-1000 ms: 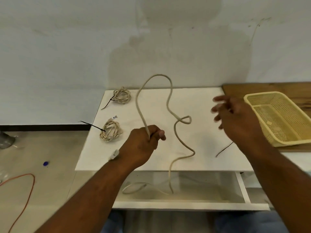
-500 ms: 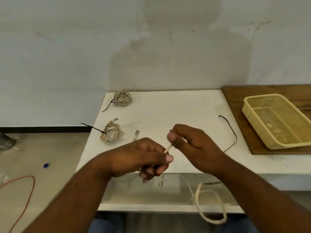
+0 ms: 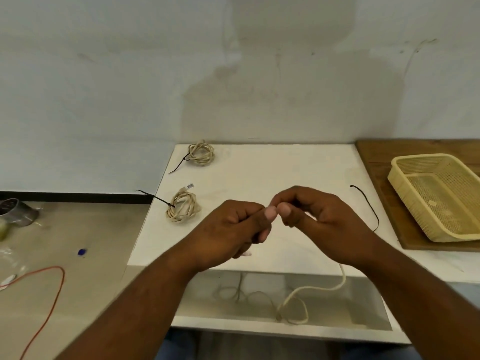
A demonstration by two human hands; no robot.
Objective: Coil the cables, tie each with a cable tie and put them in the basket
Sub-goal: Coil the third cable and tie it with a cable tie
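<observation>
Closer than a moment ago, my left hand (image 3: 233, 229) and right hand (image 3: 319, 216) meet thumb to thumb, both curled on the one loose cable (image 3: 343, 276), which dangles below the table (image 3: 272, 170). One basket (image 3: 407, 201), two tied coils (image 3: 183, 206), one spare cable tie (image 3: 370, 203).

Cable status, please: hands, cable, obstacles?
Left hand, right hand both grip loose cable. Tail hangs below table edge. Two tied coils on table. Nothing blocks.

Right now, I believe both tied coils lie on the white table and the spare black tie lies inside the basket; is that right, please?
Not quite: the head view shows the tie lying on the table, left of the basket, not inside it. The far coil and near coil do lie on the table.
</observation>
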